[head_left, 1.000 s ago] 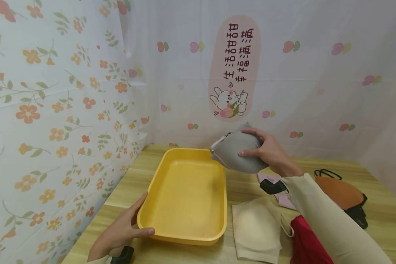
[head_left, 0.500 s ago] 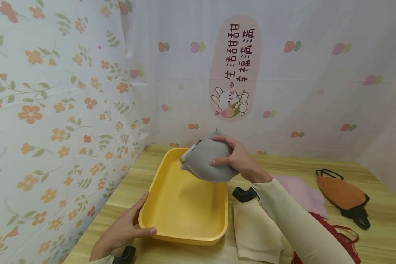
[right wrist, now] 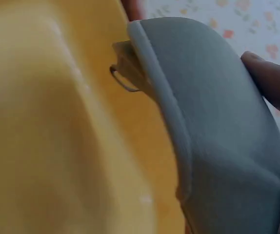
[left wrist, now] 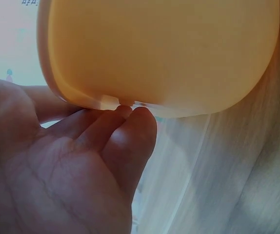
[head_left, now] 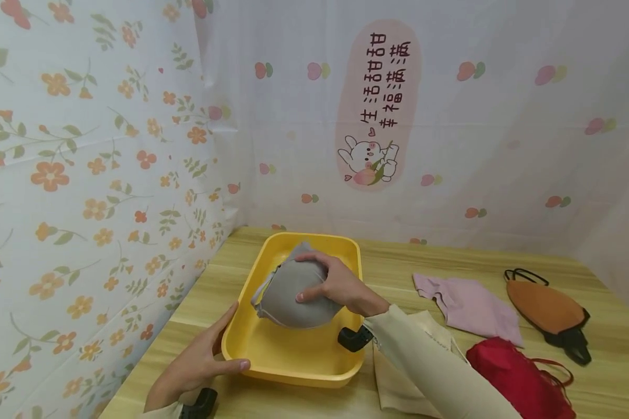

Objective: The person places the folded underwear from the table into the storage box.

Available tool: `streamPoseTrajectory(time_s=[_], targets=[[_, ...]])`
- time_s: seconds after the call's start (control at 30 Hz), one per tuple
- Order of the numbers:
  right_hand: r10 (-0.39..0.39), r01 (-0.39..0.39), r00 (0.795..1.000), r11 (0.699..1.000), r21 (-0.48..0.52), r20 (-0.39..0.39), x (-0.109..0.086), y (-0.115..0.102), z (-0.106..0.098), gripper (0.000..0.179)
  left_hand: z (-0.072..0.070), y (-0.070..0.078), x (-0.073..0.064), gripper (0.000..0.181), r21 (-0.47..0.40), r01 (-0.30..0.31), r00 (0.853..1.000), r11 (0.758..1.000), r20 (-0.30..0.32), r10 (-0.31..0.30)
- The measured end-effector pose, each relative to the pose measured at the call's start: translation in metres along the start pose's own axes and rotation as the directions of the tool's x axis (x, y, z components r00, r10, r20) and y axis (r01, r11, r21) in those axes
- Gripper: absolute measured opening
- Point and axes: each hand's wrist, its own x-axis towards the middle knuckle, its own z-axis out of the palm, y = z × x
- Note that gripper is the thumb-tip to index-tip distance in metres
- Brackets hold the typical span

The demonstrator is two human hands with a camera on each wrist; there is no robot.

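A yellow plastic tray [head_left: 296,372] sits on the wooden table near the left wall. My right hand [head_left: 320,280] grips a folded grey padded bra [head_left: 283,299] and holds it low inside the tray, thumb on its front and fingers over its top. The right wrist view shows the grey bra [right wrist: 218,136] close above the yellow tray [right wrist: 42,122], with a fingertip [right wrist: 271,80] on its edge. My left hand [head_left: 215,349] rests against the tray's front left corner, thumb along the front rim. In the left wrist view its straight fingers [left wrist: 130,131] touch the underside of the tray [left wrist: 164,53].
To the right of the tray lie a cream cloth [head_left: 398,378], a pink garment [head_left: 469,302], a red garment [head_left: 513,378] and an orange bra with black straps [head_left: 542,302]. Flower-printed curtains close off the left side and the back.
My right hand has carried the grey bra leftward and down, from above the tray's far right corner to low inside the tray. The left hand stays at the corner.
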Motion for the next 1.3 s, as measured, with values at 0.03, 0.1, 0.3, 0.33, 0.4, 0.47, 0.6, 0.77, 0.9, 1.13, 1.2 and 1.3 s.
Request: streamPoseTrajectory(time_s=[0.03,0.1,0.3,0.33,0.4,0.47,0.6,0.77,0.9,1.13,1.2,1.3], targets=[[0.007,-0.006,1.000,1.000,-0.012,0.024,0.000,0.002,0.004,0.070,0.000,0.000,0.000,0.110,0.006,-0.007,1.000,1.000,-0.004,0.007],[0.017,-0.015,0.997,0.999,-0.033,0.080,-0.001,0.005,0.012,0.069,0.000,0.000,0.000,0.109,0.007,-0.010,1.000,1.000,-0.016,0.010],[0.056,-0.042,0.981,0.996,-0.074,0.186,-0.002,0.012,0.024,0.065,0.000,0.000,-0.002,0.108,-0.008,-0.046,0.999,0.999,-0.012,0.045],[0.059,-0.043,0.980,0.995,-0.088,0.190,-0.003,0.012,0.025,0.064,-0.001,0.000,-0.002,0.108,-0.007,-0.052,0.999,0.999,-0.007,0.052],[0.062,-0.036,0.979,0.990,-0.136,0.192,-0.004,0.012,0.027,0.063,-0.001,0.001,-0.002,0.108,-0.003,-0.054,0.999,0.999,-0.004,0.054],[0.049,-0.005,0.980,0.975,-0.220,0.195,-0.005,0.011,0.029,0.063,-0.001,0.001,-0.002,0.108,0.001,-0.056,0.998,0.998,-0.004,0.056],[0.021,0.089,0.973,0.887,-0.454,0.232,-0.007,0.011,0.033,0.062,-0.001,0.001,-0.003,0.109,0.005,-0.042,0.999,0.999,-0.004,0.042],[0.059,0.118,0.962,0.789,-0.603,0.265,-0.009,0.012,0.038,0.064,0.000,0.000,-0.001,0.109,0.001,0.000,1.000,1.000,-0.001,0.000],[0.086,0.108,0.960,0.763,-0.638,0.265,-0.010,0.012,0.039,0.065,0.001,-0.001,-0.001,0.110,0.001,-0.004,1.000,1.000,0.004,0.004],[0.102,0.111,0.959,0.726,-0.679,0.266,-0.011,0.009,0.038,0.066,0.001,0.002,-0.001,0.110,0.008,0.010,1.000,1.000,-0.001,-0.010],[0.108,0.106,0.959,0.721,-0.685,0.263,-0.012,0.008,0.038,0.067,0.001,0.003,-0.002,0.110,0.014,0.006,1.000,1.000,-0.001,-0.006],[0.116,0.098,0.960,0.717,-0.690,0.256,-0.013,0.007,0.038,0.067,0.002,0.004,-0.002,0.110,0.004,0.006,1.000,1.000,-0.001,-0.006]])
